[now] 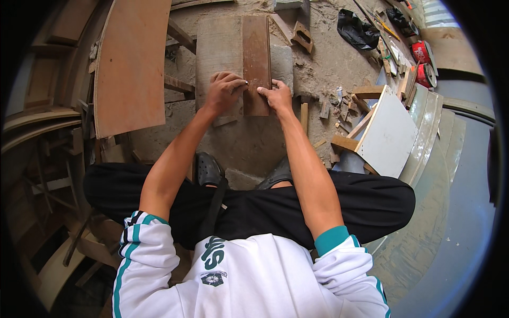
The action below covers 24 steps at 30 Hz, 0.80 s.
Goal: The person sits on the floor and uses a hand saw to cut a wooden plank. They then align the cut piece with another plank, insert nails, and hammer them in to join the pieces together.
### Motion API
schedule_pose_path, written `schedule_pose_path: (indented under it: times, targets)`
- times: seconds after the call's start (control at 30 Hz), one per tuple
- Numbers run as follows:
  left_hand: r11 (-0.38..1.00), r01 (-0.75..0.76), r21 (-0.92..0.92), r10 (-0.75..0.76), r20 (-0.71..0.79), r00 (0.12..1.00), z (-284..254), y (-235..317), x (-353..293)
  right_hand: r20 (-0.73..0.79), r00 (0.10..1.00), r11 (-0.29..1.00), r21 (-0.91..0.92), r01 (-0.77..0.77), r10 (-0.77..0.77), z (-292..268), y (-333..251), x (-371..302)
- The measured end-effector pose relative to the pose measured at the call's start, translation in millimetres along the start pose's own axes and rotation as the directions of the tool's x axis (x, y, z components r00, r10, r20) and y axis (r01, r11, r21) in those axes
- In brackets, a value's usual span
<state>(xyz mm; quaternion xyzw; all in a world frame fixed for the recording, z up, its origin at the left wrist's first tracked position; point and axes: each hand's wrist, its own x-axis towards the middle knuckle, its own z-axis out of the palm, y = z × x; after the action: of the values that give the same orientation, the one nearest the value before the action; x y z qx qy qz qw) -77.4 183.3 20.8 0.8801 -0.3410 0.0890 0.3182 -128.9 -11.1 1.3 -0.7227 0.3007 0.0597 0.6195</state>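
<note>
In front of me a reddish-brown wooden board (pixel 255 53) lies lengthwise on a wider, paler plank (pixel 219 47). My right hand (pixel 278 97) grips the brown board's right edge, thumb on top and fingers along the side. Over the board's left edge, my left hand (pixel 225 95) is closed in a pinch. A tiny bit shows at its fingertips, too small to name. Pale specks and scuffs mark the board's face near both hands.
A large plywood sheet (pixel 132 69) stands at left beside stacked wood. A handsaw's wooden handle (pixel 303 37) lies beyond the board. To the right are a white panel (pixel 389 132), wood scraps, red reels (pixel 426 75) and a black plastic bag (pixel 358 30).
</note>
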Motion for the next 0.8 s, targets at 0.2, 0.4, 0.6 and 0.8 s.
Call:
schedule_pose_path:
  times: [0.2, 0.4, 0.6, 0.8]
  targets:
    - [0.999, -0.009, -0.036, 0.011, 0.050, 0.999, -2.2, 4.2, 11.1, -0.050, 0.998, 0.999, 0.026, 0.033, -0.031, -3.6, 16.6, 9.7]
    - [0.995, 0.081, -0.051, -0.073, 0.140, 0.987, -2.4, -5.5, 10.0, -0.016, 1.000, 1.000, 0.020, 0.004, -0.004, -1.1, 10.9, 5.6]
    - [0.992, 0.119, -0.034, -0.111, 0.191, 0.975, -2.1, -9.2, 10.2, -0.025, 0.999, 0.997, -0.068, 0.032, -0.034, -2.7, 2.8, 1.2]
    - [0.990, 0.124, -0.070, -0.108, 0.207, 0.972, -2.4, -7.6, 14.5, -0.015, 0.999, 0.999, -0.022, 0.042, -0.042, -5.1, 12.8, 8.9]
